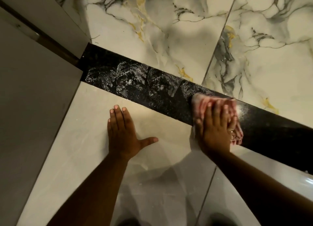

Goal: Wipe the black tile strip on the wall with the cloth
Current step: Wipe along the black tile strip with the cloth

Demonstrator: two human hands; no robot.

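The black tile strip (pixel 135 83) runs diagonally across the wall from the left corner down to the right edge. Its left half is covered in white soapy foam; the part right of the cloth looks dark and glossy. A pink and white cloth (pixel 203 104) lies flat on the strip, blurred. My right hand (pixel 216 129) presses on it with fingers spread; a ring shows on one finger. My left hand (pixel 123 132) rests flat and open on the plain beige tile below the strip, holding nothing.
White marble-pattern tiles with grey and gold veins (pixel 152 31) lie above the strip. Plain beige tiles (pixel 84 141) lie below it. A grey side wall with a dark door edge (pixel 33 73) meets the strip's left end. A white glossy fixture (pixel 306 181) shows at the right edge.
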